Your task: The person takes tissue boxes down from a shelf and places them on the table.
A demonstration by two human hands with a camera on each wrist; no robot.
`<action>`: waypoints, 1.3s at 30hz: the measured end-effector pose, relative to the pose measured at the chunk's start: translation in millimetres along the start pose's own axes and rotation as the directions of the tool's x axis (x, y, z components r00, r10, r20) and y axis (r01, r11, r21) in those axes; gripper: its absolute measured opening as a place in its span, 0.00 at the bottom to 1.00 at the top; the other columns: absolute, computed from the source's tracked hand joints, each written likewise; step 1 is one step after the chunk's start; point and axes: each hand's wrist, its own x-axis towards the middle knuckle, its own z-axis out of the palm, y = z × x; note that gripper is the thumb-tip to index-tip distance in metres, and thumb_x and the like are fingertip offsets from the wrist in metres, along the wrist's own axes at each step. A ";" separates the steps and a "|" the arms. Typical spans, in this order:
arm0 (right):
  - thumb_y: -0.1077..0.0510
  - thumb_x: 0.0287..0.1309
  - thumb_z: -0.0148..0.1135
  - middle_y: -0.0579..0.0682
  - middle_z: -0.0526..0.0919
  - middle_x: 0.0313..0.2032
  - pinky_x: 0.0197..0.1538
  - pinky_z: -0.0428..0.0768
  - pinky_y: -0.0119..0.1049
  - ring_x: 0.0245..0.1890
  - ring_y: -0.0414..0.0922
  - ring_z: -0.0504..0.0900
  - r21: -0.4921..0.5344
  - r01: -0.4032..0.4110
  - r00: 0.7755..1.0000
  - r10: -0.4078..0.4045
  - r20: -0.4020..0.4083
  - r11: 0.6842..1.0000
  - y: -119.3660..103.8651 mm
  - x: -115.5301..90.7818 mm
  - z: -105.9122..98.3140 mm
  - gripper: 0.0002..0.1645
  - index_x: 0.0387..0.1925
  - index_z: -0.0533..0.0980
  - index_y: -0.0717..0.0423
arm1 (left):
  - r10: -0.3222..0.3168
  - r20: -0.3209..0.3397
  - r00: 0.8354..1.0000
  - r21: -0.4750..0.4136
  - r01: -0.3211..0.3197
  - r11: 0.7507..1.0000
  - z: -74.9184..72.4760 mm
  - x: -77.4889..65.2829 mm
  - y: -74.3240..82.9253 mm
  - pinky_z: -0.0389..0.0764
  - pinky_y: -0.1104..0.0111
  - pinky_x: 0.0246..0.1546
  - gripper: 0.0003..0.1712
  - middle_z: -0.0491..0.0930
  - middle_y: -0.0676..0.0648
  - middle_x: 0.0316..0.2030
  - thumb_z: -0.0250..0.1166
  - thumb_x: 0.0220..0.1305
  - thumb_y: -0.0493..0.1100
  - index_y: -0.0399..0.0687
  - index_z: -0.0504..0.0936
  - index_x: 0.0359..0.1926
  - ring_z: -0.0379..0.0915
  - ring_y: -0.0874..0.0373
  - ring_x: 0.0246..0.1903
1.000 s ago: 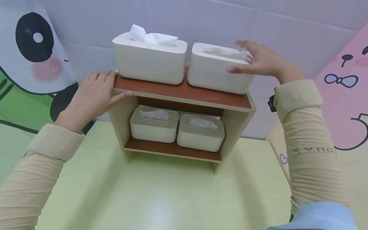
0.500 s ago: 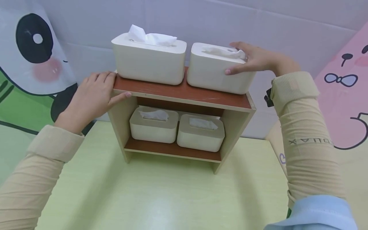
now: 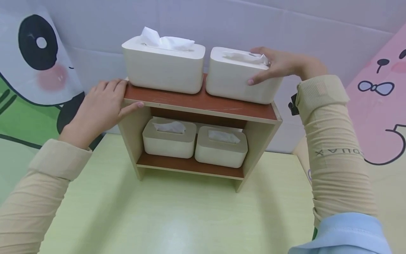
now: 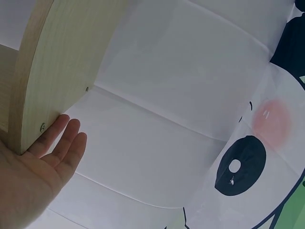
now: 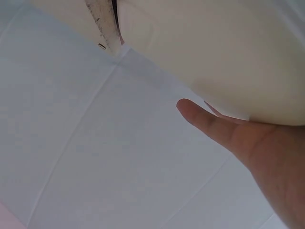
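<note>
A white tissue box [image 3: 244, 76] stands at the right end of the small shelf's [image 3: 190, 95] brown top. My right hand [image 3: 280, 65] holds that box at its right end, thumb on the front face and fingers over the back. In the right wrist view, the right hand [image 5: 257, 143] lies along the box's pale wall. My left hand [image 3: 101, 106] rests on the shelf's upper left corner, its thumb along the front edge. Its fingers [image 4: 66, 148] look nearly straight beside the side panel [image 4: 62, 71] in the left wrist view. Another tissue box [image 3: 163, 67] stands left on top.
Two more tissue boxes, a left one [image 3: 169, 141] and a right one [image 3: 221, 148], sit on the lower board. The shelf stands on a pale table [image 3: 177, 211]. Behind it hangs a light wall sheet [image 3: 222, 21] with cartoon figures at both sides.
My right hand has moved left and closed in on the upper right tissue box, its thumb now farther along the front. The left hand and the boxes look almost unmoved.
</note>
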 end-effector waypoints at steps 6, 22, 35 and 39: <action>0.39 0.45 0.66 0.53 0.55 0.65 0.66 0.54 0.51 0.62 0.51 0.56 -0.022 -0.009 1.000 0.009 0.001 1.000 -1.4 -0.5 0.3 0.61 0.71 0.38 0.40 | 0.000 0.001 1.000 0.002 0.000 1.000 -1.1 -1.2 0.0 0.58 0.40 0.55 0.49 0.62 0.28 0.59 0.46 0.62 0.68 0.31 0.52 0.67 0.56 0.30 0.56; 0.38 0.45 0.66 0.51 0.54 0.66 0.66 0.53 0.53 0.63 0.50 0.55 -0.032 -0.005 1.000 0.005 -0.003 0.999 0.3 -1.7 -1.3 0.60 0.71 0.38 0.37 | -0.005 0.014 1.000 -0.008 0.005 1.000 -2.6 -1.2 1.6 0.58 0.40 0.56 0.49 0.61 0.28 0.60 0.46 0.62 0.68 0.32 0.51 0.67 0.56 0.30 0.57; 0.35 0.41 0.67 0.51 0.52 0.68 0.65 0.54 0.55 0.63 0.50 0.55 -0.041 -0.018 0.998 0.016 -0.064 0.999 2.0 -1.8 0.6 0.61 0.70 0.43 0.36 | -0.003 0.018 1.000 -0.010 0.003 1.000 -2.6 0.5 2.1 0.58 0.40 0.56 0.49 0.61 0.29 0.60 0.46 0.62 0.68 0.32 0.51 0.67 0.56 0.30 0.57; 0.35 0.41 0.67 0.52 0.52 0.68 0.65 0.54 0.56 0.63 0.51 0.56 -0.047 -0.014 0.997 0.011 -0.070 0.999 1.6 -2.0 0.4 0.60 0.70 0.43 0.36 | -0.007 0.021 1.000 -0.006 0.007 1.000 -2.1 0.8 1.5 0.58 0.40 0.56 0.49 0.60 0.29 0.61 0.46 0.62 0.68 0.32 0.50 0.67 0.55 0.30 0.57</action>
